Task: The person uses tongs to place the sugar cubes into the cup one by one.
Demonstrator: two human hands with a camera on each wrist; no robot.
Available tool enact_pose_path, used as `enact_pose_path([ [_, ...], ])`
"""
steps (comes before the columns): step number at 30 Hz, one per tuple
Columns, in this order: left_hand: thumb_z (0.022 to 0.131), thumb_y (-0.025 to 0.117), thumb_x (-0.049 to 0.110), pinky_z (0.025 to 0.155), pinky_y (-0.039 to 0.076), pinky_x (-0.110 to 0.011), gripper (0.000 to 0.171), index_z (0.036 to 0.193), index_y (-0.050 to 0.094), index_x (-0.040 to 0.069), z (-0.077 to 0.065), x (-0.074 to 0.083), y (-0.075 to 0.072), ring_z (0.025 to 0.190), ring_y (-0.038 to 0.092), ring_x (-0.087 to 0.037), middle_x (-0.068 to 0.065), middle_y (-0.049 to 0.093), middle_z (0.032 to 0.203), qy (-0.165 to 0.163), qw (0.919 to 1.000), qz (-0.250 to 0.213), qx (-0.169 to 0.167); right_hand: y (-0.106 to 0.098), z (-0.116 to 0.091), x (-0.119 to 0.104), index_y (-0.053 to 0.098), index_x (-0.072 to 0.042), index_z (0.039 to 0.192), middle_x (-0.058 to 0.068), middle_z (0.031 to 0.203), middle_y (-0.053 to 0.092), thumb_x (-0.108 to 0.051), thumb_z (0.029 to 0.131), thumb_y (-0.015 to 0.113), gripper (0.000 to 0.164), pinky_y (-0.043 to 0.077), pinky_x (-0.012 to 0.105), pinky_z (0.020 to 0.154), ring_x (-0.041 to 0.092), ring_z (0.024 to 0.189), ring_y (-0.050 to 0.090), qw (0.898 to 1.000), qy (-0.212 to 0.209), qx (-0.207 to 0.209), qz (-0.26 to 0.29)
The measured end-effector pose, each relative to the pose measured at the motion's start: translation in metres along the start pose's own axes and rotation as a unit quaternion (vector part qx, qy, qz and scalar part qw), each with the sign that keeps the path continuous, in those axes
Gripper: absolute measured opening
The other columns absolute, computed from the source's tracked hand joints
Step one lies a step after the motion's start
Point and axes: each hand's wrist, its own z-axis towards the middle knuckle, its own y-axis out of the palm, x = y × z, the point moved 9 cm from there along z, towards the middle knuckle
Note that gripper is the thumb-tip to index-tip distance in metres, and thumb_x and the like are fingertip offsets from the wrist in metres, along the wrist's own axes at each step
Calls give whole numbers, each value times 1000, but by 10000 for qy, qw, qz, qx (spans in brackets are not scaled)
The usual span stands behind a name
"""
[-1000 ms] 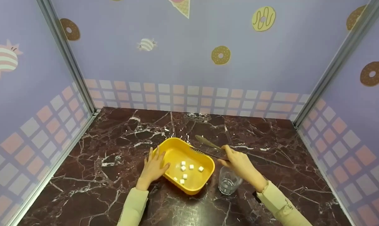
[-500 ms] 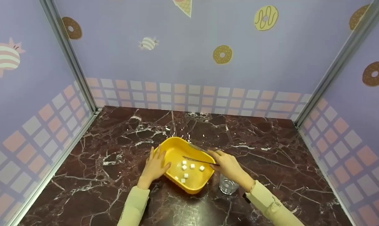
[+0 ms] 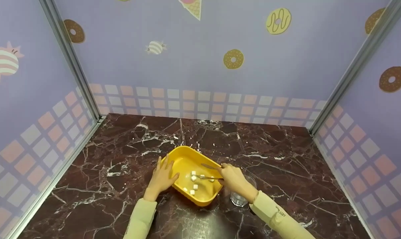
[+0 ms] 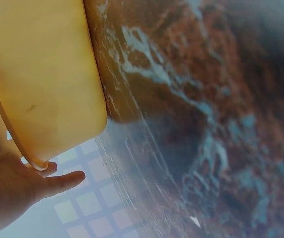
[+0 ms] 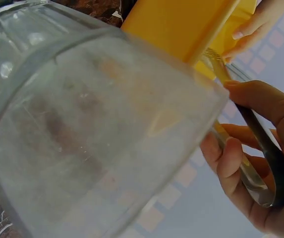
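Note:
A yellow plastic basin (image 3: 182,163) holds several small white cubes (image 3: 195,187) on its floor. My left hand (image 3: 160,177) rests on its left rim with fingers spread; in the left wrist view, that hand (image 4: 13,186) lies along the rim, thumb extended. Over the basin's right side, my right hand (image 3: 233,179) grips a pair of metal tongs (image 3: 217,178). Their arms stand apart inside the basin, the lower tip at the cubes near the middle. Whether that tip touches a cube cannot be told. In the right wrist view, fingers and thumb squeeze the tongs (image 5: 260,133) near their bend.
A clear drinking glass (image 3: 238,200) stands right of the basin, partly beneath the right forearm; it fills much of the right wrist view. The dark marble-patterned table (image 3: 120,205) is bounded by purple patterned walls (image 3: 193,66) behind and at both sides.
My right hand has moved left and down, bringing the tongs from above the basin's far right rim into it among the cubes. The left hand has stayed on the rim.

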Motion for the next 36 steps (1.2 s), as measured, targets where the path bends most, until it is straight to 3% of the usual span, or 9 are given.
enact_pose_path([
  [16, 83, 52, 37, 92, 33, -65, 59, 128, 45, -1, 0, -1, 0, 133, 15, -46, -20, 26, 145, -37, 10000, 67, -54, 8, 1, -2, 63, -11, 64, 7, 67, 59, -18, 60, 75, 15, 45, 38, 46, 24, 62, 53, 9996, -11, -9, -285],
  [26, 83, 53, 37, 90, 34, -66, 60, 129, 44, -1, 0, 1, 0, 132, 17, -46, -20, 28, 144, -24, 10000, 48, -49, 14, 3, -2, 63, -9, 61, 7, 66, 62, -16, 60, 75, 14, 46, 39, 47, 24, 60, 56, 9996, 23, -197, -206],
  [36, 83, 54, 37, 90, 34, -66, 59, 126, 47, -2, 1, 1, 0, 132, 16, -48, -20, 27, 144, 6, 10000, 9, -18, 11, 1, -8, 58, -10, 53, 7, 56, 58, -11, 57, 72, 15, 42, 35, 40, 22, 51, 54, 9985, -208, 179, -473],
])
